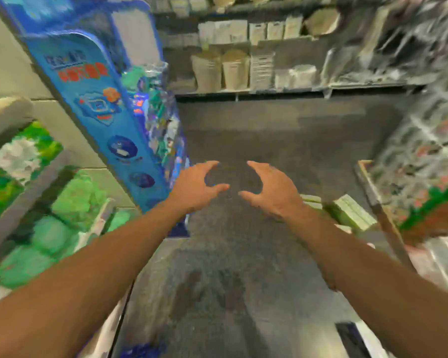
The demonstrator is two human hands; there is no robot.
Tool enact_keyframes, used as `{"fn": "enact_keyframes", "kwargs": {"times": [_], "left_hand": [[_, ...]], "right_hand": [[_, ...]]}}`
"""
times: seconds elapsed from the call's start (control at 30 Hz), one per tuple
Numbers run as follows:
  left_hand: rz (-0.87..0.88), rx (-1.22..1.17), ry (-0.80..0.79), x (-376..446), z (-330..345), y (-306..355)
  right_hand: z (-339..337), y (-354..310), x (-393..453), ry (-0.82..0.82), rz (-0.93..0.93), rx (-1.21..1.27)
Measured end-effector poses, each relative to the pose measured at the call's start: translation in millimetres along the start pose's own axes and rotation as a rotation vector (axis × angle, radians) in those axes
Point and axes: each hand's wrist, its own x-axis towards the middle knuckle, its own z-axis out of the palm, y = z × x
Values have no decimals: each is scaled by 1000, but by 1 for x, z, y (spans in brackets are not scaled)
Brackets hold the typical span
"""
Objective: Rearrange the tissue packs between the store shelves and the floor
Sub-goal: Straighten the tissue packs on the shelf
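While both arms reached forward over the grey floor (282,130), the left hand (194,188) and right hand (272,191) faced each other with fingers and thumbs spread in loose curves, holding nothing and not touching. Green tissue packs (62,210) lay on the left shelves (16,210), blurred, beside the left forearm. Pale green packs (352,210) sat low on the right, just past the right wrist, near a wooden-edged rack (383,215) of wrapped goods. A tall blue display stand (98,112) leaned on the left, with bright packets (161,120) at its far side. Far shelves (269,91) carried beige bags (220,71). Everything was smeared by motion blur.
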Motion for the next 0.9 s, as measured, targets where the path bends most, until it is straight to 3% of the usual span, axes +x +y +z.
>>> {"fn": "enact_keyframes", "kwargs": {"times": [0.2, 0.43, 0.7, 0.9], "left_hand": [[250, 4, -273, 40, 138, 161], [467, -62, -569, 59, 271, 287], [663, -44, -924, 78, 431, 365], [723, 118, -1131, 41, 582, 363]], "right_hand": [[-72, 172, -108, 80, 367, -50], [-86, 293, -223, 134, 762, -25], [-42, 394, -301, 145, 1228, 64], [65, 484, -361, 79, 1455, 186]]}}
